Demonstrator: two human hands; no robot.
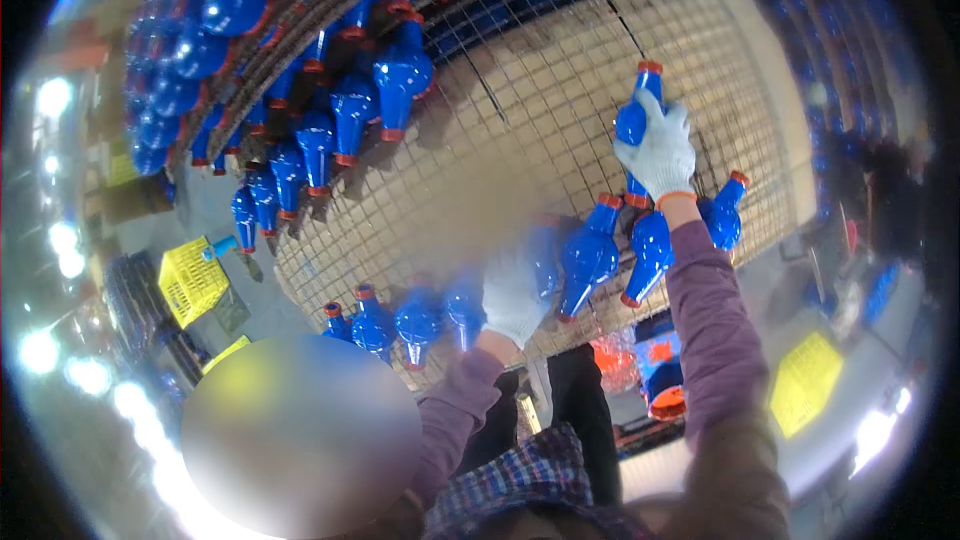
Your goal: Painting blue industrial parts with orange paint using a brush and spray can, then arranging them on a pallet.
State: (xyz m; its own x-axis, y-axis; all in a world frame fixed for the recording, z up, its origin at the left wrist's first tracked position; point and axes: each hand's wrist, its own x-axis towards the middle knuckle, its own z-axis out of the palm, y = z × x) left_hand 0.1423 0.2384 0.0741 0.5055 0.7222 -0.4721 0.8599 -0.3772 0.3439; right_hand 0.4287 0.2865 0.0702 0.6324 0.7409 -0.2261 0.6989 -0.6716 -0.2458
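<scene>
My right hand (662, 148), in a white knit glove with an orange cuff, is closed round a glossy blue bulb-shaped part (630, 125) with orange-red ends. That part lies along the wire mesh (450, 165), toward its right side. My left hand (515, 302), also gloved, is at the near edge of the mesh, among a row of similar parts. A smear covers its fingers, so their grip is hidden. Just right of it sits another blue part (590, 258). Two more, one tilted (650, 252) and one farther right (728, 212), lie by my right wrist.
A brown board (735, 50) shows beneath the mesh. Many blue parts (315, 145) stand along the far left, beside a curved dark rack edge (275, 50). Yellow crates stand at left (193, 282) and right (806, 383). Below the near edge is another blue and orange part (664, 385).
</scene>
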